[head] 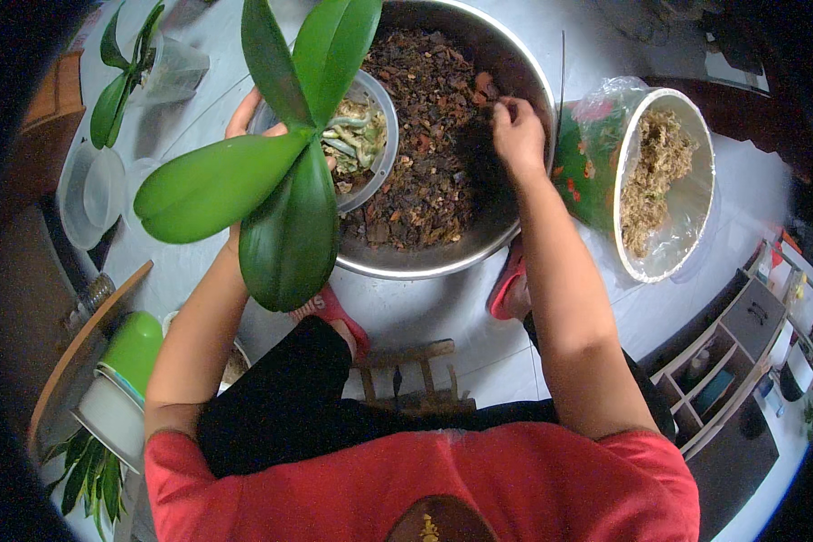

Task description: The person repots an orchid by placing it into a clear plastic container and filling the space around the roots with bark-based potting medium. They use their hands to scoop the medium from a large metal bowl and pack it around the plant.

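Observation:
My left hand [245,114] grips a clear plastic pot [387,152] from its left side, with most of the hand hidden behind leaves. In the pot stands an orchid [291,196] with broad green leaves, its pale roots [352,139] set among moss and bark. The pot is held over the left side of a large steel basin [440,272] of bark potting mix [413,156]. Inside the basin's right side, my right hand [520,132] has its fingers curled by a reddish bark chunk [486,87]. Whether those fingers hold anything is hidden.
Right of the basin, a tipped green bucket [593,169] holds dry sphagnum moss [657,176]. A smaller potted orchid [125,81] lies at the upper left, above a clear plastic lid or saucer [93,193]. Green and white pots [132,349] are at the lower left.

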Demonstrator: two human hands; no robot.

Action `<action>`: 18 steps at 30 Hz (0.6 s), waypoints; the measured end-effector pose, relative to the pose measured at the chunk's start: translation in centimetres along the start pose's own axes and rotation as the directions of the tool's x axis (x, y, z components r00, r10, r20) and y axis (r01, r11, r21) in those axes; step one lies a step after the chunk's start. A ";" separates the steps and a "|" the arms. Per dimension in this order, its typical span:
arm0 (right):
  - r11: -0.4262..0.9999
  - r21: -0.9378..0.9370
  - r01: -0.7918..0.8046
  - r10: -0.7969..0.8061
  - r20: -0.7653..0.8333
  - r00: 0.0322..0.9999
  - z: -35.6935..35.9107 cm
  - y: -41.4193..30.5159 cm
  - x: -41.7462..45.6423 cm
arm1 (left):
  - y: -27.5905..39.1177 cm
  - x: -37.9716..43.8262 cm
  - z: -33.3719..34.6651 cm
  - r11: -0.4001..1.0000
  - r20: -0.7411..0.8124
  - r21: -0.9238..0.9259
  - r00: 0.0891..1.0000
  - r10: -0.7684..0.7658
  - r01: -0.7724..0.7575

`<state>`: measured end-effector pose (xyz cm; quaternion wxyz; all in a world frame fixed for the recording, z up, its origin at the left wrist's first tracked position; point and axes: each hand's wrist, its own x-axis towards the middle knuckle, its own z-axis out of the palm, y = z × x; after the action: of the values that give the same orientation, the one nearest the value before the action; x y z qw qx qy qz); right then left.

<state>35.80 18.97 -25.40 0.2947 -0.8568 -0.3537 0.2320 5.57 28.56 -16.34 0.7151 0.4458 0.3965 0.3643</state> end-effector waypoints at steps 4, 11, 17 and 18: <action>0.826 -0.547 0.137 0.093 0.373 0.923 -0.9 -1.0 -5.3 | -0.8 0.4 -0.1 0.989 0.089 0.062 0.987 0.132 -0.137; 0.972 -0.207 0.116 -0.017 0.426 0.905 -0.1 -2.4 -7.2 | 0.0 -0.1 0.6 0.993 0.043 -0.111 0.998 0.044 -0.039; 0.999 0.008 0.044 -0.042 0.518 0.855 -2.0 -1.3 -4.8 | 0.2 -0.1 0.7 0.985 0.066 -0.156 0.994 0.082 -0.071; 0.998 0.053 -0.015 -0.013 0.490 0.871 -1.8 -1.3 -4.7 | 0.2 -0.1 0.7 0.986 0.067 -0.150 0.994 0.085 -0.074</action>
<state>33.21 15.65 -22.36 0.2189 -0.7617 -0.4097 0.4517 6.13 28.30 -15.94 0.7450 0.4202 0.3240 0.4043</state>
